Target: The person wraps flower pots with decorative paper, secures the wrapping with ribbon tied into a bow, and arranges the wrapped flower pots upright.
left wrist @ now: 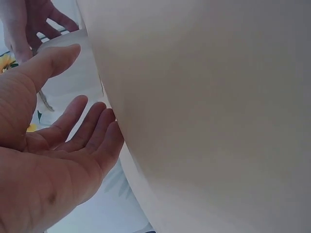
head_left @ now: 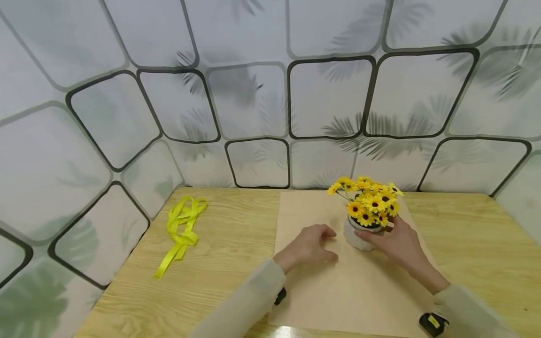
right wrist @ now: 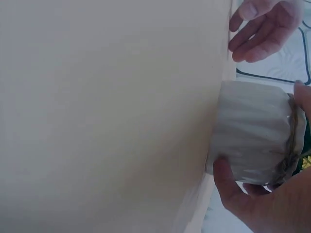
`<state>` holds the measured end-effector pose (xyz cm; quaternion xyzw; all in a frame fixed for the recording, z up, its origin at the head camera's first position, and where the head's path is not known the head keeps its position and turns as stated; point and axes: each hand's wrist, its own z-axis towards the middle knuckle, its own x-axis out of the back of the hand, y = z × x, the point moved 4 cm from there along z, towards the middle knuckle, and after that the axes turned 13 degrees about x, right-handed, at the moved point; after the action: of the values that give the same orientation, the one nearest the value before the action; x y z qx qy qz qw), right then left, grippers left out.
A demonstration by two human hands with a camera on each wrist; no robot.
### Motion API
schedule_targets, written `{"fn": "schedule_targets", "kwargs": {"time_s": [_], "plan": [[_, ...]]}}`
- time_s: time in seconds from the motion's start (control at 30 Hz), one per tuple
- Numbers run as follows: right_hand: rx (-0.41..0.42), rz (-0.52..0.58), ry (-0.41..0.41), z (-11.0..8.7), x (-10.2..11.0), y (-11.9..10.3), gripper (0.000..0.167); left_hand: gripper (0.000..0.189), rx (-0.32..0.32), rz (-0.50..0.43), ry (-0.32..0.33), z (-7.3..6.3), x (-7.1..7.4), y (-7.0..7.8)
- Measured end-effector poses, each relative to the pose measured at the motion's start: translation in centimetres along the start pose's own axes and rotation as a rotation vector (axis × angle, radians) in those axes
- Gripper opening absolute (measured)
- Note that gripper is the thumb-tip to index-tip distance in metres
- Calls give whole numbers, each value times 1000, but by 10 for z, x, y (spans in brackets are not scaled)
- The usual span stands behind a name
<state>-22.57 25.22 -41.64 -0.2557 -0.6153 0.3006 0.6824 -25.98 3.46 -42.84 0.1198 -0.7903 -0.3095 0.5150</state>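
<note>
A white ceramic pot [head_left: 354, 238] of yellow artificial-looking daisies [head_left: 372, 203] stands on a sheet of brown paper [head_left: 313, 293]. My right hand [head_left: 399, 244] grips this flower pot from its right side, with thumb and fingers around the wall. Twine circles the upper part of the pot [right wrist: 250, 126] in the right wrist view. Left of the pot, my left hand [head_left: 310, 245] hovers apart from it over the paper. Its fingers are relaxed and loosely bent, with nothing between them and the thumb in the left wrist view.
On the table's left part lies a loosely tangled yellow ribbon [head_left: 182, 237]. The wooden table [head_left: 220, 263] backs onto a curtain [head_left: 253, 108] with leaf and square patterns. A small black device [head_left: 433, 324] shows beside the right sleeve.
</note>
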Motion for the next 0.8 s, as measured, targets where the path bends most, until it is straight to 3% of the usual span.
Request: {"fn": "schedule_targets", "kwargs": {"time_s": [0.23,0.47,0.63,0.8], "plan": [[-19,-40,60,1,-2,0,105,49,-1,-11,-4,1,-1,1],[-26,-41,93,2,0,-1,107,50,24,-37,35,2,1,9],[-63,-6,92,2,4,2,109,56,62,-113,79,4,0,16],[-120,68,82,2,6,9,111,61,101,-261,90,9,-6,21]]}}
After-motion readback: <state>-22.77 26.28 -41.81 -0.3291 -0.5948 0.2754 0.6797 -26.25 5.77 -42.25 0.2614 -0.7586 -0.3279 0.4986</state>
